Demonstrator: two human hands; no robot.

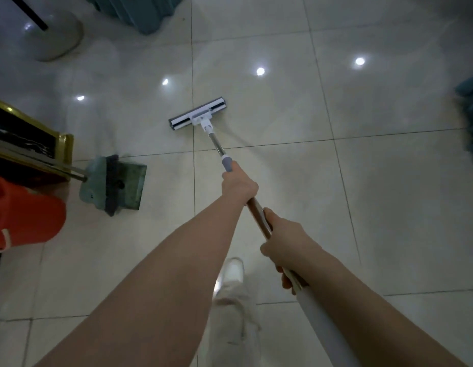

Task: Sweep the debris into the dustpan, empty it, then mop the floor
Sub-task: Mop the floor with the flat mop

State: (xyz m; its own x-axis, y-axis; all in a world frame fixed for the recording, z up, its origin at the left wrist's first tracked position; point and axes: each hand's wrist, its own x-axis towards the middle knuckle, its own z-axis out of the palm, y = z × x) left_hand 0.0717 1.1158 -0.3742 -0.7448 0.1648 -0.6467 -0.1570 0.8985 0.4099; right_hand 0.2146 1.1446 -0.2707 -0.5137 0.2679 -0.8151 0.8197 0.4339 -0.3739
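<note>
A flat mop with a grey and white head [197,113] rests on the glossy tiled floor [362,207] ahead of me. Its metal handle [216,144] runs back toward me. My left hand [239,186] grips the handle just below the grey collar. My right hand [285,243] holds the shaft lower down, closer to my body. A green dustpan [129,185] with a broom head [97,181] lying against it sits on the floor to the left.
An orange bucket [23,218] stands at the left edge beside a gold-framed stand [31,144]. A white round base [55,35] and teal furniture [140,11] are at the top left. My white shoe [231,274] is below my hands.
</note>
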